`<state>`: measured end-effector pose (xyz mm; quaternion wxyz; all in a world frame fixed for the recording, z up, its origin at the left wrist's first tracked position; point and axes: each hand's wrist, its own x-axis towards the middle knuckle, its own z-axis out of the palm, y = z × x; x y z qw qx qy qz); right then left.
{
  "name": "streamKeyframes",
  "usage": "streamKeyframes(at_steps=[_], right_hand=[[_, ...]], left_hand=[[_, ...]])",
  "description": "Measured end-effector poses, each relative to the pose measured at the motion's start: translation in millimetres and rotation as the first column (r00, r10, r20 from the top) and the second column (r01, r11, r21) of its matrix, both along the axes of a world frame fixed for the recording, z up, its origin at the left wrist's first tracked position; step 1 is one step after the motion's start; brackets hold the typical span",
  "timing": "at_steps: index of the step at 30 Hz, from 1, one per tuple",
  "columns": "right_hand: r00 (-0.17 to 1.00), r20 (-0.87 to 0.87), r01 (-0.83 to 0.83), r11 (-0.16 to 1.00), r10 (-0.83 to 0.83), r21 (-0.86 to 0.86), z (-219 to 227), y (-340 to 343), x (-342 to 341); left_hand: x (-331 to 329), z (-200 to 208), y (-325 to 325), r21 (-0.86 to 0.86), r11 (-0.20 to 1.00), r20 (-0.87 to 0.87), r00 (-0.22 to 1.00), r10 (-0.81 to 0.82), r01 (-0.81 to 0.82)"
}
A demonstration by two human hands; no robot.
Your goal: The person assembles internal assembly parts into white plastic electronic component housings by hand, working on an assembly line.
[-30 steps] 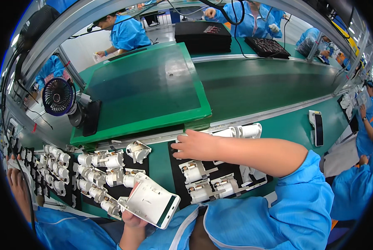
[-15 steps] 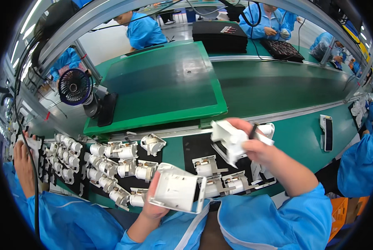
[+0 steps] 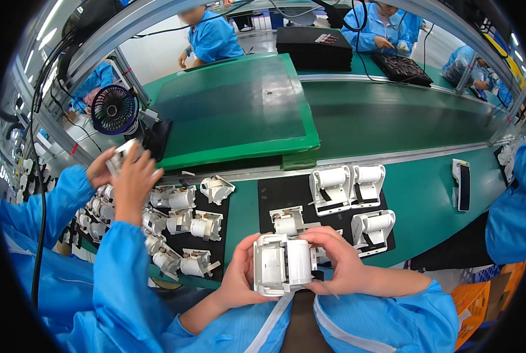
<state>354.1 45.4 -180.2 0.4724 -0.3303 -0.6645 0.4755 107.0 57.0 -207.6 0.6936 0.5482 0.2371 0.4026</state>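
Observation:
Close to my body, both of my hands hold one white plastic housing [image 3: 270, 266] with a white cylinder part [image 3: 300, 263] fitted at its right side. My left hand [image 3: 237, 277] is closed around the housing's left edge. My right hand [image 3: 340, 263] grips the cylinder side, its thumb and fingers curled round it; a bit of black strip shows below them. Just beyond my hands, a white cylinder unit [image 3: 287, 221] lies on a black mat [image 3: 270, 193], partly hidden by them. Farther back on that mat stand white bracket units with cylinders [image 3: 332, 189], and another unit [image 3: 373, 229] sits at its right.
At my left, a co-worker's hands [image 3: 127, 182] hold a small white part above several cylinder units [image 3: 206, 225] on black foam. A fan [image 3: 114, 110] stands beside a green-framed board [image 3: 301, 115]. A black-and-white device [image 3: 463, 185] lies right; orange crates [image 3: 471, 312] are below.
My hands were apart, the left with the open housing and the right with a white part; now they meet on one piece. The co-worker's hands have come in at the left.

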Motion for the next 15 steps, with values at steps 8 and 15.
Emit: streamKeyframes(at_steps=[8,15], right_hand=[[0.980,0.195,0.007,0.975,-0.051,0.221,3.3,1.3,0.9],[0.945,0.313,0.025,0.971,-0.100,0.237,10.7,-3.3,2.1]], left_hand=[[7.0,2.9,0.3,0.000,0.997,0.002,0.997,-0.071,0.071],[7.0,5.2,4.8,0.014,0.996,-0.099,0.992,-0.083,0.085]])
